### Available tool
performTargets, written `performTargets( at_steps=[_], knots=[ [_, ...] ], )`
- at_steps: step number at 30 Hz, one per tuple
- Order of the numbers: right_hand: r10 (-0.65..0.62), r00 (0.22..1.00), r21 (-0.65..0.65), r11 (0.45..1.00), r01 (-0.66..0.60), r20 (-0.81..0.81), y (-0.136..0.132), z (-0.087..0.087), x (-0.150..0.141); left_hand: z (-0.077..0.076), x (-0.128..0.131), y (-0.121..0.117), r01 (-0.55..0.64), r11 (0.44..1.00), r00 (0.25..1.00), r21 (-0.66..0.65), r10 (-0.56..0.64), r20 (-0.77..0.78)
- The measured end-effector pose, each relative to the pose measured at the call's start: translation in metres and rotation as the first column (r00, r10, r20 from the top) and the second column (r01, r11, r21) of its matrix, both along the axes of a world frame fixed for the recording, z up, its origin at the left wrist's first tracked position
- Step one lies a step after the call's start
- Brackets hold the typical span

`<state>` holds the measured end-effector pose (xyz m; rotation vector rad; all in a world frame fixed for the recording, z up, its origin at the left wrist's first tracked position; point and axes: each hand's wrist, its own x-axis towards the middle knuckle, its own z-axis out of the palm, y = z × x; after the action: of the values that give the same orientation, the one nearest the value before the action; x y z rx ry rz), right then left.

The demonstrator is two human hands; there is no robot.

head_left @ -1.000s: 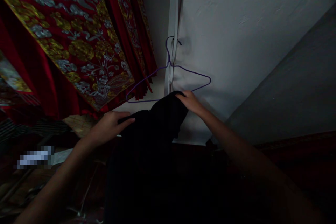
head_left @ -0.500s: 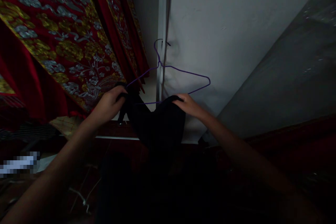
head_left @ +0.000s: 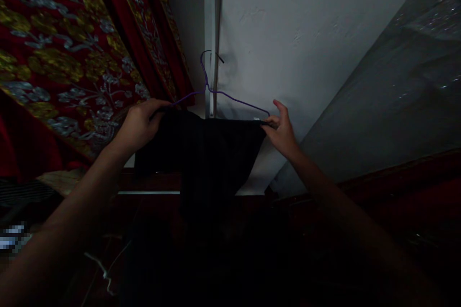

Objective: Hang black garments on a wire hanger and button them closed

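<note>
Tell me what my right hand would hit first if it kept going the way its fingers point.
Probably the white wall: the right hand, pinching the black garment, points up toward it, though depth is unclear.

Hanger [head_left: 230,98] lower bar hidden behind black garment [head_left: 209,153]; garment bottom lost in dark.

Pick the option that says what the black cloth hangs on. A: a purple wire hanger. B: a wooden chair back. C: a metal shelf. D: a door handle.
A: the black cloth is spread along the bottom bar of the purple wire hanger, with the left hand and right hand pinching it at either end.
</note>
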<state>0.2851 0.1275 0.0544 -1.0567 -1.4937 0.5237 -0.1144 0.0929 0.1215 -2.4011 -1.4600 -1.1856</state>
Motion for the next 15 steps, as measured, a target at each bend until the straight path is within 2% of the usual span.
performTargets(
  at_steps=[4,7,11,15],
  knots=[
    [0.073,0.997,-0.096,0.993,-0.070,0.022,0.019,0.016,0.021,0.001,-0.005,0.005,0.047,0.997,0.999,0.056,-0.047,-0.006],
    [0.183,0.982,-0.151,0.973,-0.174,0.047,0.018,0.026,0.031,0.002,-0.010,0.007,-0.004,0.998,1.000,0.063,0.004,0.005],
    [0.298,0.940,-0.278,0.900,-0.335,-0.168,0.007,0.037,0.041,0.003,-0.015,0.010,-0.101,0.994,0.993,0.048,0.097,0.073],
    [0.301,0.888,-0.292,0.865,-0.408,-0.349,0.002,0.049,0.035,-0.003,-0.013,0.016,-0.147,0.987,0.967,-0.057,0.156,0.202]
  ],
)
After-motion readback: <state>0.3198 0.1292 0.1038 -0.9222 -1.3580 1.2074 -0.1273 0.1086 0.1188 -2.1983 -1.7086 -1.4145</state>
